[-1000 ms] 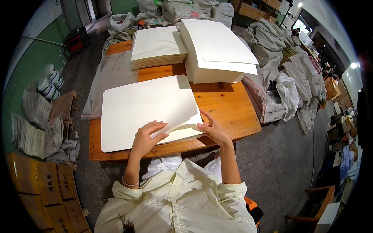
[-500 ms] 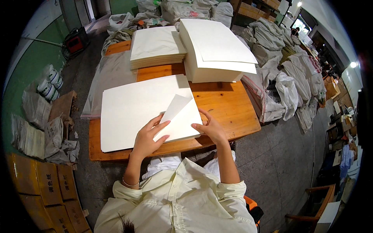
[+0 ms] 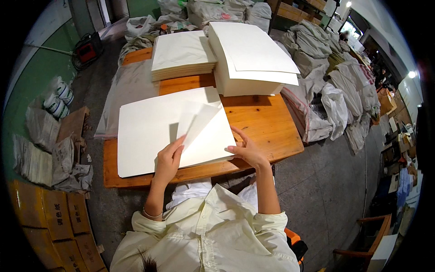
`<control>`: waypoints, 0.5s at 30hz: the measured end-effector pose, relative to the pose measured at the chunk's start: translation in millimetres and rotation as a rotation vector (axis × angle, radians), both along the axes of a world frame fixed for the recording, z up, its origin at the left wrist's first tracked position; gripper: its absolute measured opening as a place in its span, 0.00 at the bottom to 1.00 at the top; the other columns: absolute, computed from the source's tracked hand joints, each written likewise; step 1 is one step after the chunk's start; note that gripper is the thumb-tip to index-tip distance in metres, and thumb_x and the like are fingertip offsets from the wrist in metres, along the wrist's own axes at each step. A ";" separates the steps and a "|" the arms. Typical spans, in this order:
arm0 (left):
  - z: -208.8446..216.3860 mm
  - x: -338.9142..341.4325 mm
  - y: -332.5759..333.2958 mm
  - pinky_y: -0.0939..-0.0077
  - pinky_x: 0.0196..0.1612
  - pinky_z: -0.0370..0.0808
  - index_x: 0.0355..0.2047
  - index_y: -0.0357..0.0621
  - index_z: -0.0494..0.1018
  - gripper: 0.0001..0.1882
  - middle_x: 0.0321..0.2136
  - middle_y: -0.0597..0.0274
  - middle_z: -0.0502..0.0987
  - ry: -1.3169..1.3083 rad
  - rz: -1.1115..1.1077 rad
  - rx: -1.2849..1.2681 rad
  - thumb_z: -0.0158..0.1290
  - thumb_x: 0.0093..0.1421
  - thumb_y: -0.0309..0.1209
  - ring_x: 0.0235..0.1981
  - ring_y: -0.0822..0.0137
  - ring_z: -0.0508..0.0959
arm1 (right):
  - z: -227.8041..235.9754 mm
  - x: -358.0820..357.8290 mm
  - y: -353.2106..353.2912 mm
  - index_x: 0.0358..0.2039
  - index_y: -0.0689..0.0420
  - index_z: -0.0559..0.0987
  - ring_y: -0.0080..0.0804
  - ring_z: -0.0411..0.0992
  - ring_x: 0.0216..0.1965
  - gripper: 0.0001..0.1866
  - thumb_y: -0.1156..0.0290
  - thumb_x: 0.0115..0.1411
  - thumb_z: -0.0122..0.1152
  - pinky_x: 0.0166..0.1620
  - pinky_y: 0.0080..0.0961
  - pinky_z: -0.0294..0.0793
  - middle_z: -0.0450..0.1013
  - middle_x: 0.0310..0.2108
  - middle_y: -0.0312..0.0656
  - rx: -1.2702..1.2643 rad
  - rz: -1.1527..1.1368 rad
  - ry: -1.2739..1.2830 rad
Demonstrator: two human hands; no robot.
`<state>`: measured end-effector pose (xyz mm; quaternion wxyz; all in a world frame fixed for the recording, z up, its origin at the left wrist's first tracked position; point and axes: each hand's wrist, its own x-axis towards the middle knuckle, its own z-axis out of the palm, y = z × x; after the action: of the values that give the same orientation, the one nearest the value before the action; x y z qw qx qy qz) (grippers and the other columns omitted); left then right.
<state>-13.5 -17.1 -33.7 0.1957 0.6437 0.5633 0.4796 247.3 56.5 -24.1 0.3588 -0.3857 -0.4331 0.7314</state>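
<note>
A low stack of large white paper sheets [image 3: 145, 136] lies on the wooden table right in front of me. Thin, slightly see-through paper [image 3: 199, 121] rises in a curl above its right half, and my left hand [image 3: 169, 159] pinches the lower end of it between thumb and fingers. The curl appears to be two layers fanned apart. At the near right corner of the stack, my right hand [image 3: 250, 153] has its thumb on the top sheet, with the other fingers bent along the side edge; their tips are partly hidden.
Behind the stack, the wooden table [image 3: 258, 120] carries a pile of cream paper [image 3: 183, 52] and a taller white paper block [image 3: 253, 50]. Clear plastic sheeting [image 3: 129, 95] covers its left side. Bulging sacks [image 3: 312, 50] crowd the right; cardboard boxes [image 3: 59, 217] stand lower left.
My left hand has closed its fingers and moved slightly left, drawing the lifted thin paper leftward. A second layer now shows in the curl. My right hand has shifted slightly at the corner.
</note>
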 end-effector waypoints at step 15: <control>12.7 2.1 -2.6 0.71 0.41 0.76 0.52 0.54 0.72 0.23 0.44 0.57 0.76 0.241 -0.094 0.038 0.59 0.54 0.32 0.39 0.58 0.79 | -11.7 -3.0 6.3 0.64 0.62 0.54 0.16 0.68 0.24 0.45 0.76 0.50 0.70 0.27 0.12 0.68 0.74 0.24 0.34 0.050 -0.022 -0.200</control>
<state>-11.4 -19.7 -21.1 0.1365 0.7261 0.5427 0.3996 244.3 62.7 -35.8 0.3312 -0.4523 -0.4805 0.6744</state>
